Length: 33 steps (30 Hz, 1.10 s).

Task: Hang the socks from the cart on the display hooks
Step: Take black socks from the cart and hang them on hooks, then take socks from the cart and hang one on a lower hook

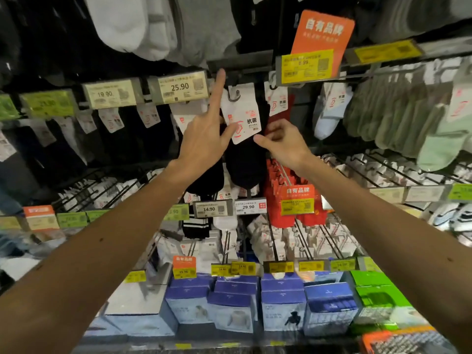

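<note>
Up high, blk socks point(242, 162) w/ white card point(241, 116), R hand point(283, 141) pinching

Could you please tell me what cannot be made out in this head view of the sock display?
- Cart: entirely outside the head view.
- Hook tip: lost against the dark rail beside the index finger of the left hand; whether the hanger of the black socks sits on it is unclear.
- Left hand's remaining fingers: hidden behind the hand's own back, so its grip is unclear.
- Yellow price label: print blurred.
</note>
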Each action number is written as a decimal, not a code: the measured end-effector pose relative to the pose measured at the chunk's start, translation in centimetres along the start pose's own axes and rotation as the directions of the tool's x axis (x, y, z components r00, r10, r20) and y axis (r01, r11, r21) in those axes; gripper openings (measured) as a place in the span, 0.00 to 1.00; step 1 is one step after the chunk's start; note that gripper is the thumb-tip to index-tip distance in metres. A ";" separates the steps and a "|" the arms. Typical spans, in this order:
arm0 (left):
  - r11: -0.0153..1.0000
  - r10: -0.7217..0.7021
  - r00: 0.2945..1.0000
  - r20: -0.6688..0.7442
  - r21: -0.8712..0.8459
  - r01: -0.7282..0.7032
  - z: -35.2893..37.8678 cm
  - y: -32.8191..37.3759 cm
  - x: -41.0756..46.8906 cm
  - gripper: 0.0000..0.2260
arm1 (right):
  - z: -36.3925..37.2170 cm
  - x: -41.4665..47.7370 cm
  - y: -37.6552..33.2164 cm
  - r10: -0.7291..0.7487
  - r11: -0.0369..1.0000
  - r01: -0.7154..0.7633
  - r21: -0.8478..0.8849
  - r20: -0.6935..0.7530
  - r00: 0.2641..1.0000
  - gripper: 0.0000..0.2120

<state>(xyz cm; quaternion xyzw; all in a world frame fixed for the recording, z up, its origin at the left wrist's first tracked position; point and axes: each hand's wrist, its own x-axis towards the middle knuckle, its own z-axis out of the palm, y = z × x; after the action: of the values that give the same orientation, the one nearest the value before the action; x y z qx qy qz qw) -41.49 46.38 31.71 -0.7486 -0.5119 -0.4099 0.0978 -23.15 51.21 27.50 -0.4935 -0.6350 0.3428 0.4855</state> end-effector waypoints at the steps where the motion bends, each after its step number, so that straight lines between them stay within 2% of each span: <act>1: 0.999 0.020 1.000 0.018 0.032 -0.021 -0.4 0.1 -0.7 0.34 | -0.4 -0.8 0.2 0.006 1.000 -0.006 -0.022 -0.008 1.000 0.18; 5: 0.990 0.028 0.994 0.102 0.133 -0.042 -2.8 0.9 -2.7 0.07 | -2.3 -6.6 1.2 0.009 1.000 -0.010 -0.022 -0.018 1.000 0.10; 9: 0.996 0.091 0.944 0.318 -0.024 -0.088 -3.1 4.4 -4.9 0.15 | -4.4 -15.1 3.1 -0.005 0.992 -0.002 -0.124 -0.055 0.998 0.08; 11: 0.974 0.225 0.843 0.488 -0.079 -0.214 -1.8 6.7 -6.4 0.14 | -5.5 -20.3 4.4 0.027 0.971 -0.053 -0.233 -0.113 0.993 0.07; 14: 0.879 0.423 0.609 0.671 -0.141 -0.456 2.5 9.8 -9.5 0.09 | -6.8 -28.8 8.2 0.160 0.909 -0.220 -0.355 -0.190 0.969 0.12; 16: 0.842 0.491 0.494 0.718 -0.245 -0.480 6.4 12.5 -12.6 0.11 | -7.9 -34.4 11.8 0.280 0.856 -0.355 -0.377 -0.240 0.930 0.19; 18: 0.860 0.474 0.410 0.779 -0.310 -0.406 10.6 16.0 -16.8 0.09 | -9.1 -39.5 15.2 0.427 0.780 -0.521 -0.346 -0.314 0.848 0.23; 21: 0.876 0.430 0.201 0.880 -0.352 -0.330 17.6 21.6 -24.4 0.10 | -11.9 -46.0 19.2 0.619 0.592 -0.750 -0.296 -0.428 0.658 0.17; 23: 0.872 0.448 0.088 0.889 -0.414 -0.262 21.9 25.1 -29.2 0.08 | -14.0 -49.8 21.8 0.690 0.490 -0.833 -0.257 -0.471 0.551 0.13; 25: 0.873 0.453 0.006 0.892 -0.442 -0.206 25.6 28.3 -33.0 0.07 | -16.3 -53.2 24.0 0.719 0.413 -0.891 -0.188 -0.534 0.445 0.12; 27: 0.889 0.435 -0.067 0.898 -0.440 -0.130 28.9 31.1 -36.0 0.06 | -18.5 -56.2 26.0 0.719 0.354 -0.930 -0.102 -0.605 0.340 0.10; 29: 0.912 0.402 -0.107 0.910 -0.408 -0.048 31.8 33.8 -38.4 0.07 | -20.9 -58.6 27.9 0.718 0.288 -0.955 -0.072 -0.643 0.265 0.09; 31: 0.933 0.360 -0.135 0.923 -0.359 0.036 34.8 36.2 -40.6 0.04 | -23.5 -60.6 29.7 0.704 0.232 -0.970 -0.066 -0.677 0.214 0.10; 33: 0.950 0.305 -0.172 0.937 -0.286 0.128 37.2 38.6 -42.6 0.09 | -26.1 -62.0 31.1 0.663 0.188 -0.980 -0.065 -0.728 0.176 0.15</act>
<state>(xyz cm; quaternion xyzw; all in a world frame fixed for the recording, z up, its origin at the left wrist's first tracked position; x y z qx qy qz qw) 4.36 20.58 -12.11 -0.8322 -0.2848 0.2477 -0.4062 13.42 -0.76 -10.51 -0.9501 -0.1260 0.2069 0.1967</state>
